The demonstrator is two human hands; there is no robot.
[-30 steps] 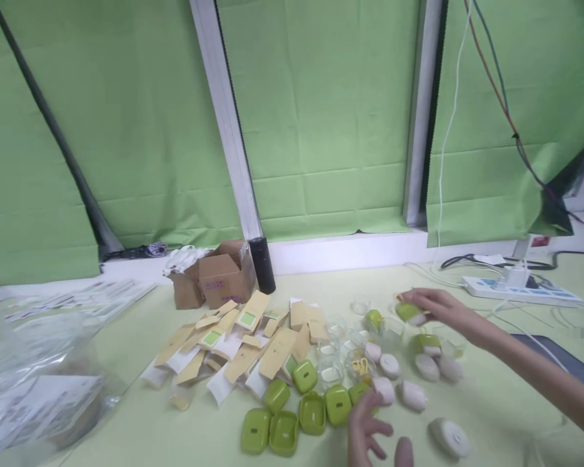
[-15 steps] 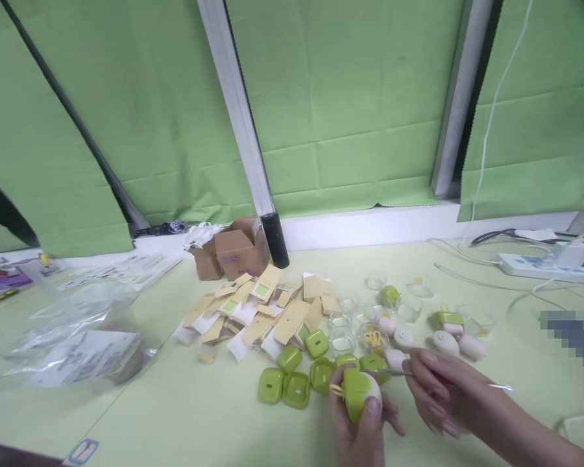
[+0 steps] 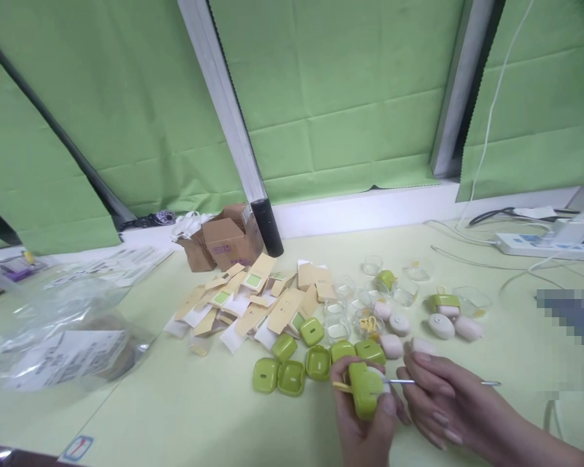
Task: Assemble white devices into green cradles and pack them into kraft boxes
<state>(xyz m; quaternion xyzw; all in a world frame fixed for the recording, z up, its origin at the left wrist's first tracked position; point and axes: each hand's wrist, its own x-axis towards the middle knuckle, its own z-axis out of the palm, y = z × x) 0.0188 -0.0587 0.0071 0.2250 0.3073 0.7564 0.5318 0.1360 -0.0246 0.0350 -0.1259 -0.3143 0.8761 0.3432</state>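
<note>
My left hand (image 3: 367,428) is wrapped round a small rounded case with a green cover (image 3: 365,392) and a white part at its right. A yellow cord loop (image 3: 341,387) sticks out on its left side. In my right hand (image 3: 442,395), pinched between thumb and fingers, is a thin metal rod-like tool (image 3: 400,381). Its tip meets the case where green borders white, and its other end shows behind the hand. Close by lie several loose green covers (image 3: 291,378) and several pinkish-white rounded pieces (image 3: 392,346).
Clear plastic cups (image 3: 338,327) and a heap of tan card packages (image 3: 257,311) lie farther back. Behind stand a cardboard box (image 3: 226,243) and a black cylinder (image 3: 267,227). Plastic bags (image 3: 78,350) lie at left; a power strip (image 3: 520,244) with cables is at right.
The tool's tip has come to the case's edge, and the case has turned in my left hand so less white shows. The whole view has shifted slightly.
</note>
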